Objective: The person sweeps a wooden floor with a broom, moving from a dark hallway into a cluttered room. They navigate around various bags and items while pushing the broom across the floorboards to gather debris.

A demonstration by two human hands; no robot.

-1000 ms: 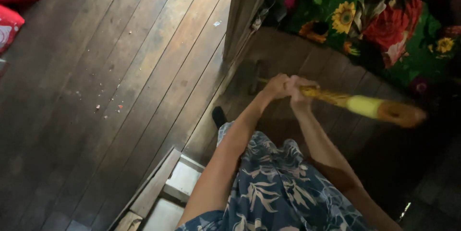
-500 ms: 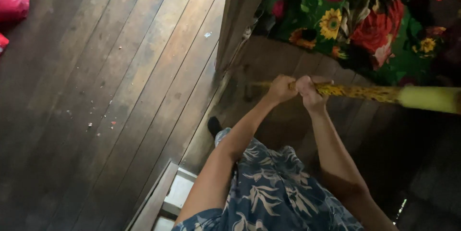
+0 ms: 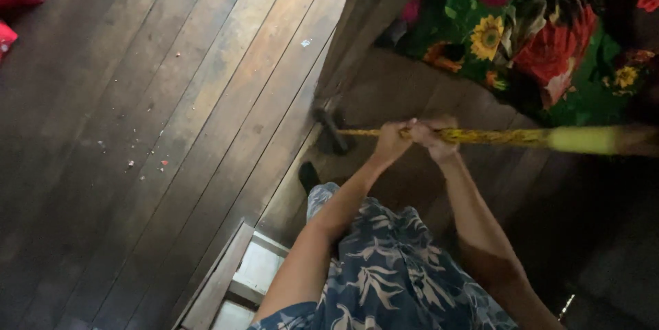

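1. The left hand (image 3: 391, 143) and the right hand (image 3: 434, 139) sit side by side, both clenched around a yellow patterned broom handle (image 3: 508, 137) that lies nearly level across the right of the scene.
2. The handle's dark end (image 3: 331, 132) rests by a wooden post (image 3: 371, 14), near the plank floor (image 3: 171, 97).
3. Crumbs (image 3: 137, 162) lie scattered far left.
4. Risk, as I judge it: a wide swing could strike the post or snag the flowered cloth (image 3: 542, 35) behind.

Right of the right hand (image 3: 434, 139), the yellow stick (image 3: 522, 137) is blurred and cut off by the frame edge; its far-left tip (image 3: 332, 132), beyond the left hand (image 3: 391, 143), is indistinct; fingertips are hidden.
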